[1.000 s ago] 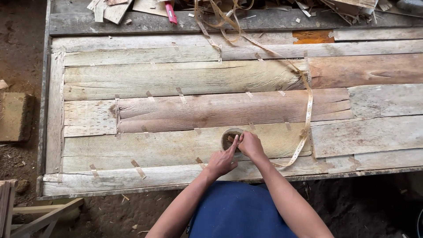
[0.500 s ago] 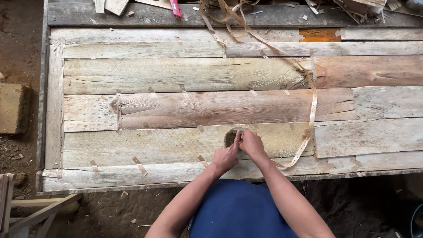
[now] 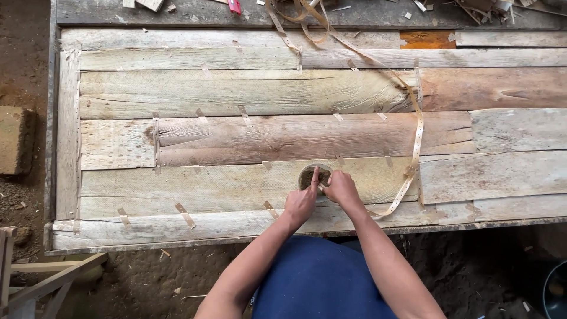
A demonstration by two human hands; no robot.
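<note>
Wooden surface [image 3: 236, 94] carried one small round coil [image 3: 313, 176]; both hands, left hand [image 3: 300, 204] and right hand [image 3: 341, 188], had fingers pinched on it, one long strip [image 3: 417, 136] trailing away.

Small round container [image 3: 313, 176] partly hidden behind both hands, contents too small to tell, red tool [image 3: 234, 6] cut off by top edge, dark bucket [image 3: 554, 289] cut off at right.

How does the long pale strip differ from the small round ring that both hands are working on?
The long pale strip lies loose across the plank table, curving far; the small round ring is coiled tight. The left hand and right hand touch the ring, not the strip's far part. Both look like the same pale material.
</note>
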